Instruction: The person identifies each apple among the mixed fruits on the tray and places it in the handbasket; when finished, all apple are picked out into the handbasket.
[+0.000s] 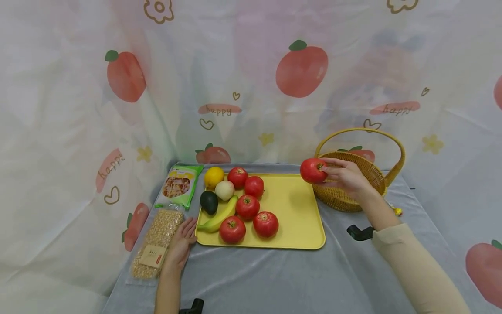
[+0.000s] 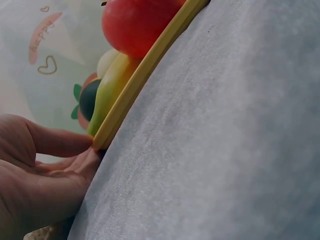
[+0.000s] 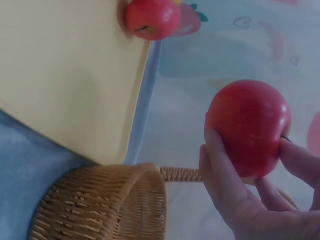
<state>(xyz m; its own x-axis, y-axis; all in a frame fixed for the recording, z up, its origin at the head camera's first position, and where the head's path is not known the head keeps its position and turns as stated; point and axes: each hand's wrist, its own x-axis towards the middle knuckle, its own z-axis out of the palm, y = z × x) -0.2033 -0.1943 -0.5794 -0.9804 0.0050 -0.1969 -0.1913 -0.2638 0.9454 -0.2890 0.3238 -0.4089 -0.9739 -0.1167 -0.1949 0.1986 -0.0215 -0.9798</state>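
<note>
A: How many apples are in hand?

B: One. The right hand (image 1: 345, 176) pinches a red apple (image 1: 313, 170) between thumb and fingers, holding it up near the far right corner of the yellow tray (image 1: 298, 222) and just beside the wicker basket (image 1: 343, 203).

A: And the left hand (image 1: 182, 244)?

B: It pinches the tray's near left corner, thumb on the rim and fingers tucked under it.

A: Count what lies on the tray.

B: Nine pieces. Five are red fruits (image 1: 247, 206), all left of the right-hand stretch of the tray. Then come four singles: one yellow fruit (image 1: 214, 177) at the far left, one pale round piece (image 1: 225, 190) beside it, one dark green avocado (image 1: 209, 203), and one banana (image 1: 219, 218) with greenish ends.

A: So six red ones altogether?

B: Six, with the one held up.

A: Any packets?

B: Two, both left of the tray: one green-and-white packet (image 1: 180, 185) at the back, and one clear bag of pale grains (image 1: 158, 235) nearer the front, by the left forearm.

A: Baskets?

B: One, with a single arched handle, standing to the right on the grey cloth (image 1: 274, 279).

A: And the printed backdrop (image 1: 251, 65)?

B: It reads "happy" three times.
</note>
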